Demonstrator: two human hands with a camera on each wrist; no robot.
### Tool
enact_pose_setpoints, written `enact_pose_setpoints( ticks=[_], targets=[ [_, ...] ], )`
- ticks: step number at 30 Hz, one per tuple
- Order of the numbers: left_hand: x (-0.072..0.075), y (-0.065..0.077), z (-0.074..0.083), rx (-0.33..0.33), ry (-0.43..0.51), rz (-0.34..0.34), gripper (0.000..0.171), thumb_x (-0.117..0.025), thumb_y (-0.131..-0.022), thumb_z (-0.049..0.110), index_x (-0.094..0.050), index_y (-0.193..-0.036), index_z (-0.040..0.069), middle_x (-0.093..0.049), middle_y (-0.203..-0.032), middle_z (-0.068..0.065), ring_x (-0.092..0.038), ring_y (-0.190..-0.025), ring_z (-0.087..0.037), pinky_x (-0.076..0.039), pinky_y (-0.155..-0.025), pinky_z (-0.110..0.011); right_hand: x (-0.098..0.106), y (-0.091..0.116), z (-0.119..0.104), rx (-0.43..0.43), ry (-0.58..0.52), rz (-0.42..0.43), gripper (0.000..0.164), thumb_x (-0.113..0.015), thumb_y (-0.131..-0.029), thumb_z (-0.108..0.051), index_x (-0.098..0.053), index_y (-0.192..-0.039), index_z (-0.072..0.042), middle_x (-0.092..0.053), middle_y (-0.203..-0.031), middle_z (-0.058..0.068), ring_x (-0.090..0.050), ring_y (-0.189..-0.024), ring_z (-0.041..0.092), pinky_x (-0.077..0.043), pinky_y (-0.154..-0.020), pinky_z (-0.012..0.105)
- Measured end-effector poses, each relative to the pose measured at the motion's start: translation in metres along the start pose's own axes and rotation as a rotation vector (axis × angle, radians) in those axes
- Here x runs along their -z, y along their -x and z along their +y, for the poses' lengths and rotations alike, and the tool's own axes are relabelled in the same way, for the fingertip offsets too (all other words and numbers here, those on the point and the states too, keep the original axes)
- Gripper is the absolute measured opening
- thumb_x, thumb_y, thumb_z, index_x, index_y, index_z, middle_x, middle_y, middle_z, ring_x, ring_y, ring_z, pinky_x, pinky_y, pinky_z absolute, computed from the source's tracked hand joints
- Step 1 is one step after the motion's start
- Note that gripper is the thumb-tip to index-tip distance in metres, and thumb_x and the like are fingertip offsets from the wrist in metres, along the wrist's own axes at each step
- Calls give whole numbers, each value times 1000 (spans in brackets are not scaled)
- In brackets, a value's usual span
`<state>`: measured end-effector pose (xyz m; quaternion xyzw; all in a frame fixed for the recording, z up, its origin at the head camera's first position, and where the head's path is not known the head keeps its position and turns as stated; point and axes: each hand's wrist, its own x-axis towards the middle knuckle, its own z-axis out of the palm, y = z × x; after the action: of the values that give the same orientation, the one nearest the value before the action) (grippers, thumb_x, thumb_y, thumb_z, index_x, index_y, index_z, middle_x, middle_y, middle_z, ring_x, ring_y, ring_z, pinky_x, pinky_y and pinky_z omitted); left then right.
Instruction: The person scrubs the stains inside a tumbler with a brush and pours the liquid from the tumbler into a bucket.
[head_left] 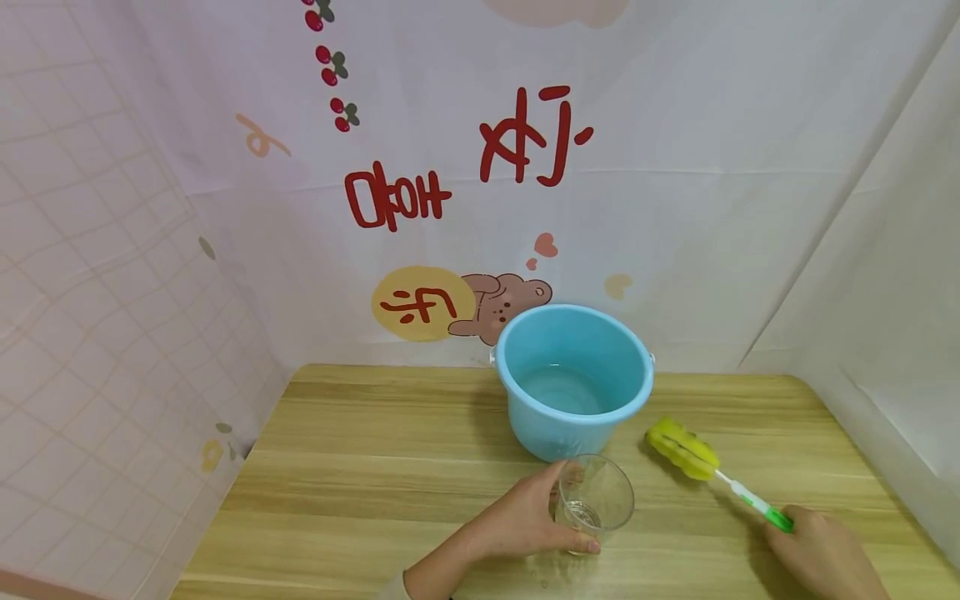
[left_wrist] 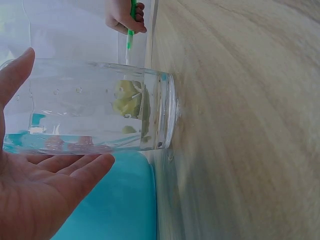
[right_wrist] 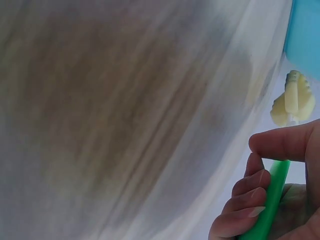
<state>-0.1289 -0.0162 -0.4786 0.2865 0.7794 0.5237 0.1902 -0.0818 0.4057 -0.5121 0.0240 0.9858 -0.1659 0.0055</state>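
Observation:
A clear drinking glass (head_left: pixel 606 493) stands upright on the wooden table, with water drops on its wall in the left wrist view. My left hand (head_left: pixel 525 515) holds it from the side, thumb on one side and fingers on the other. To the right, my right hand (head_left: pixel 825 552) grips the green end of a bottle brush (head_left: pixel 752 500). Its yellow sponge head (head_left: pixel 682 448) points away to the left, near or just above the tabletop. In the right wrist view, my fingers (right_wrist: pixel 245 205) curl round the green handle (right_wrist: pixel 274 197).
Just behind the glass is a light blue bucket (head_left: pixel 551 433) with some water inside. The wooden tabletop (head_left: pixel 360 483) reaches back to a white printed cloth (head_left: pixel 675 125). More cloth hangs along the left and right sides.

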Motion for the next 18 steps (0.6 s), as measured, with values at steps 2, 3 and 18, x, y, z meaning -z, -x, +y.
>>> enact_pose_setpoints(
  ticks=[2,3,18],
  targets=[
    [0,0,0,0,-5,0,92,-92,-81,42,-45,-156,17,-54,-146,9,-52,-131,-7,-48,-104,-27,-1,0,0,2,-3,-7,27,-58,-101,-17,-52,-75,-11,-43,-64,0,-41,-60,19,-35,-55,35],
    [0,0,0,1,-9,1,92,-92,-81,42,-45,-156,17,-54,-146,9,-52,-131,-7,-48,-104,-27,-1,0,0,0,-3,-13,27,-58,-101,-17,-52,-75,-11,-42,-64,0,-41,-60,19,-35,-54,35],
    [1,-1,0,3,-13,-3,93,-92,-81,43,-44,-156,18,-54,-147,7,-52,-131,-6,-48,-103,-27,-3,-6,2,-34,1,-99,27,-57,-102,-20,-53,-77,-10,-44,-67,0,-44,-65,20,-38,-59,37]
  ],
)
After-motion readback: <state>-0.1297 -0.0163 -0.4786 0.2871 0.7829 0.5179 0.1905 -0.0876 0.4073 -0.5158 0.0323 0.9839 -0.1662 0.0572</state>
